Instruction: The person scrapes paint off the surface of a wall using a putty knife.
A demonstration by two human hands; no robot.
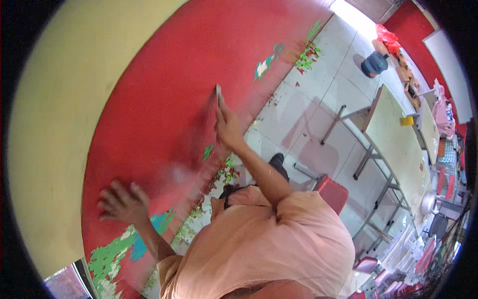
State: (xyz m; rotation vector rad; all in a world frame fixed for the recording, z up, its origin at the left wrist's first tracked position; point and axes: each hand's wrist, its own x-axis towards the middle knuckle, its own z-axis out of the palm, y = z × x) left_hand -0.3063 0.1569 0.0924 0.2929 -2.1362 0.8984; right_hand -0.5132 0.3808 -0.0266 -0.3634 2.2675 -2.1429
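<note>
My right hand (225,124) is closed on a flat metal scraper (218,92), held against a red painted wall (144,114) near the middle of the view. My left hand (122,202), slightly blurred, has its fingers spread at or close to the red surface lower left; I cannot tell whether it touches. Patches of green, blue and pale under-paint (112,249) show where red paint is gone, with more small patches higher up. Green and red flakes (306,57) lie on the tiles along the wall's foot.
Pale yellow wall (45,124) borders the red. On the tiled floor (338,65) at right stand tables (391,134), a red-seated chair (331,194) by my body, a blue water jug (373,65) and cardboard (406,74). Piled items and chairs (366,264) crowd the far right.
</note>
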